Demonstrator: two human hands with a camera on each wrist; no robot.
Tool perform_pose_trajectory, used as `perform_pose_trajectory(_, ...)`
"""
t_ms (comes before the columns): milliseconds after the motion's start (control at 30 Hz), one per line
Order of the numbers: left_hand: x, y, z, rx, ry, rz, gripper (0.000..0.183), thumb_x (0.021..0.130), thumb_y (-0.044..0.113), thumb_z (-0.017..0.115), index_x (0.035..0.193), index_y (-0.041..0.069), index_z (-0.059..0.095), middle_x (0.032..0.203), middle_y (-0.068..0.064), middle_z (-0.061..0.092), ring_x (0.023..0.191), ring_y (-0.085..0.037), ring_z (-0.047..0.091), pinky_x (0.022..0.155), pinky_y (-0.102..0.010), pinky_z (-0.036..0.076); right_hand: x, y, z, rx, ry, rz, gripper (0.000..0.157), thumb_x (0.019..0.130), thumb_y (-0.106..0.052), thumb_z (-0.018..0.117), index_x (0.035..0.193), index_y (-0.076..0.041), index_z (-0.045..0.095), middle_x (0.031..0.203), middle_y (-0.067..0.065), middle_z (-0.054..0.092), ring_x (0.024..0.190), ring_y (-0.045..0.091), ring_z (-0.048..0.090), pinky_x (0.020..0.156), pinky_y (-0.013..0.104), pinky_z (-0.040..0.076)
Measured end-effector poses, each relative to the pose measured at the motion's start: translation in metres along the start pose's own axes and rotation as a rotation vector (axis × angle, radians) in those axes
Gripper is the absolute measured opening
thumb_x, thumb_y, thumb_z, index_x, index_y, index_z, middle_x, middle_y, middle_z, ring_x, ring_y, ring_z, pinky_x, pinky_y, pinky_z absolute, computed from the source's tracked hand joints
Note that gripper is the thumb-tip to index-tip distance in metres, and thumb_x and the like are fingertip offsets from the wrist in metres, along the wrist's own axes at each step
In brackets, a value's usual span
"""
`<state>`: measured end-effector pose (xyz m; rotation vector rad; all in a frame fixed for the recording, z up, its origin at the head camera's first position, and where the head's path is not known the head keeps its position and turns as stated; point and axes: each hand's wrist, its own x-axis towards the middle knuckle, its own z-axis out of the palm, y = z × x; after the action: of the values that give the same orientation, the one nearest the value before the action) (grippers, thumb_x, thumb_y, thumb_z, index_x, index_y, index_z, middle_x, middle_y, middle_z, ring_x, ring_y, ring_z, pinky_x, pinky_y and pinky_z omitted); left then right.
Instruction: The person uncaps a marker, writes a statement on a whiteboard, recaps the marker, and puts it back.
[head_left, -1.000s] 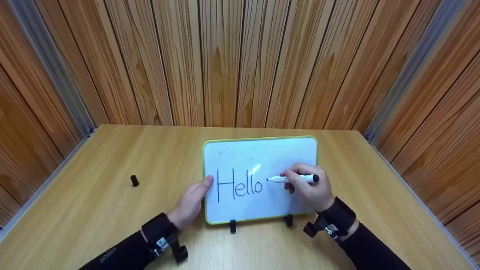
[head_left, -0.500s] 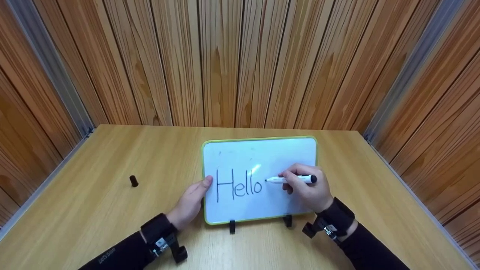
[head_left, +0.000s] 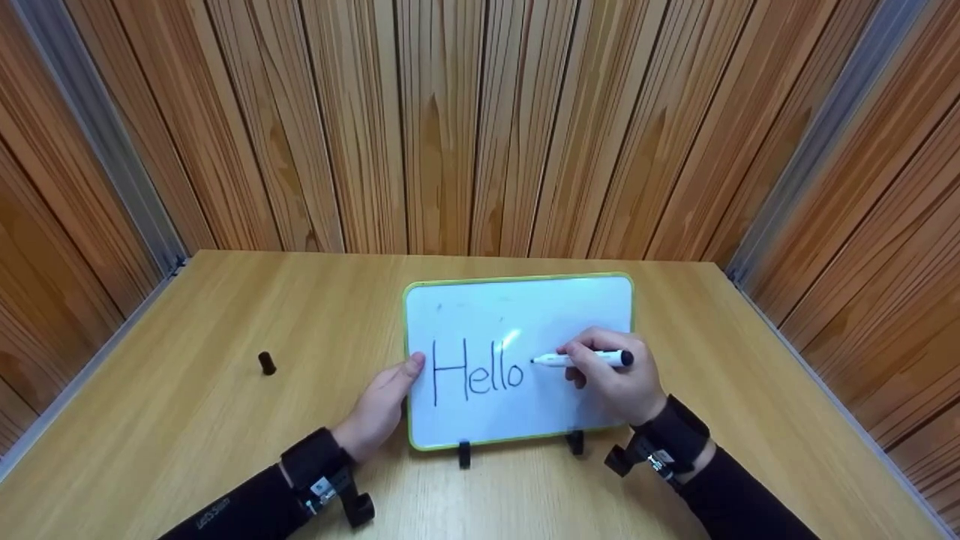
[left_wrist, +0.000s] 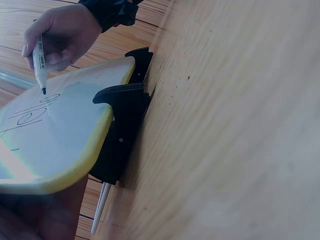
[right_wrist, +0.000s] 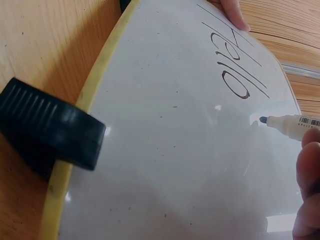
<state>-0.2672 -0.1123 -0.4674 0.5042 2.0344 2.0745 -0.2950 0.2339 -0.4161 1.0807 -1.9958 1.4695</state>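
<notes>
A whiteboard (head_left: 517,412) with a yellow-green rim leans on a black stand (left_wrist: 122,132), and "Hello" is written on it in dark ink. My left hand (head_left: 377,405) grips the board's left edge, thumb on the front face and the other fingers behind it, hidden in the head view. My right hand (head_left: 619,375) pinches a white marker (head_left: 555,360) with a dark end. Its dark tip (right_wrist: 263,120) points at the board just right of the "o"; whether it touches the surface I cannot tell.
A small dark marker cap (head_left: 267,364) stands on the wooden table (head_left: 225,427), left of the board. Two black stand feet (head_left: 465,454) jut out below the board's lower edge. Wood-panelled walls (head_left: 442,127) rise behind the table and at both sides.
The marker tip has shifted very slightly left toward the "o" since a second ago, then stayed still. The left hand keeps its grip on the board, and the writing looks the same.
</notes>
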Motion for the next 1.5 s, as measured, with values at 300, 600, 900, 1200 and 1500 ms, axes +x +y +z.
perform_pose_trajectory(300, 0.0001, 0.0011, 0.0, 0.0, -0.004, -0.004, 0.069, 0.123, 0.05, 0.03, 0.157, -0.005, 0.055, 0.138, -0.018, 0.076, 0.129, -0.026, 0.072, 0.112, -0.032, 0.05, -0.0002, -0.0006, 0.0001, -0.01, 0.003, 0.015, 0.025, 0.099, 0.016, 0.065, 0.091, -0.002, 0.082, 0.068, 0.009, 0.07, 0.055, 0.022, 0.063, 0.054, 0.022, 0.05)
perform_pose_trajectory(600, -0.0007, 0.0015, -0.0007, -0.016, -0.016, -0.006, 0.069, 0.123, 0.05, 0.03, 0.16, -0.004, 0.052, 0.141, -0.018, 0.074, 0.132, -0.026, 0.07, 0.114, -0.033, 0.05, -0.0007, 0.0009, 0.0003, -0.003, 0.002, 0.0, 0.025, 0.099, 0.016, 0.066, 0.092, -0.002, 0.081, 0.069, 0.009, 0.07, 0.055, 0.021, 0.063, 0.054, 0.022, 0.051)
perform_pose_trajectory(900, -0.0009, 0.0011, -0.0004, -0.019, -0.029, 0.005, 0.069, 0.123, 0.049, 0.028, 0.158, -0.006, 0.054, 0.139, -0.019, 0.075, 0.132, -0.026, 0.071, 0.114, -0.034, 0.049, -0.0005, 0.0001, 0.0004, 0.004, -0.006, 0.003, 0.025, 0.099, 0.016, 0.066, 0.093, -0.002, 0.082, 0.069, 0.009, 0.071, 0.055, 0.021, 0.064, 0.054, 0.023, 0.052)
perform_pose_trajectory(1200, -0.0013, 0.0019, 0.0003, -0.022, -0.029, 0.006, 0.068, 0.123, 0.049, 0.029, 0.157, -0.004, 0.055, 0.14, -0.018, 0.075, 0.132, -0.027, 0.07, 0.115, -0.034, 0.048, -0.0006, -0.0025, 0.0008, -0.008, 0.005, 0.005, 0.026, 0.1, 0.015, 0.065, 0.093, -0.002, 0.082, 0.071, 0.01, 0.071, 0.056, 0.022, 0.064, 0.055, 0.023, 0.052)
perform_pose_trajectory(1500, -0.0011, 0.0013, -0.0011, -0.016, -0.036, 0.004, 0.069, 0.123, 0.05, 0.028, 0.159, -0.002, 0.053, 0.14, -0.018, 0.074, 0.132, -0.026, 0.07, 0.115, -0.034, 0.049, -0.0002, -0.0002, 0.001, -0.04, -0.017, -0.043, 0.026, 0.098, 0.016, 0.066, 0.091, -0.004, 0.081, 0.07, 0.008, 0.071, 0.057, 0.021, 0.064, 0.055, 0.022, 0.052)
